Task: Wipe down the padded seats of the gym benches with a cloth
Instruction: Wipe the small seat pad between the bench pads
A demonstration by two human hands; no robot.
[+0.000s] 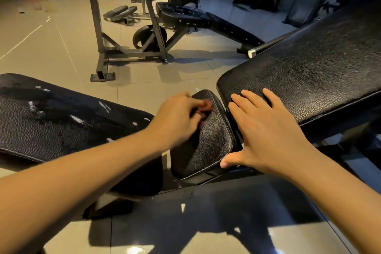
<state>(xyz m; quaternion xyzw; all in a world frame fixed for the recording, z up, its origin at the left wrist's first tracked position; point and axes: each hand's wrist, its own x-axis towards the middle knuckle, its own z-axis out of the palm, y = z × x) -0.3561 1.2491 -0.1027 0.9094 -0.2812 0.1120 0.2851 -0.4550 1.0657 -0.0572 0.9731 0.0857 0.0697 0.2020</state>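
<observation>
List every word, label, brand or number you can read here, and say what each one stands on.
No text here can be read.
The small white printed mark on the worn black leather-look bench pad at left is too small and blurred to read.

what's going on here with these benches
A person is leaning over a black gym bench. The left hand is over the small seat pad, its fingers curled and blurred, perhaps around something small and reddish; no cloth can be made out for sure. The right hand lies flat, fingers on the long back pad, thumb by the seat pad's corner. A worn pad lies to the left, and a further bench stands behind.
</observation>
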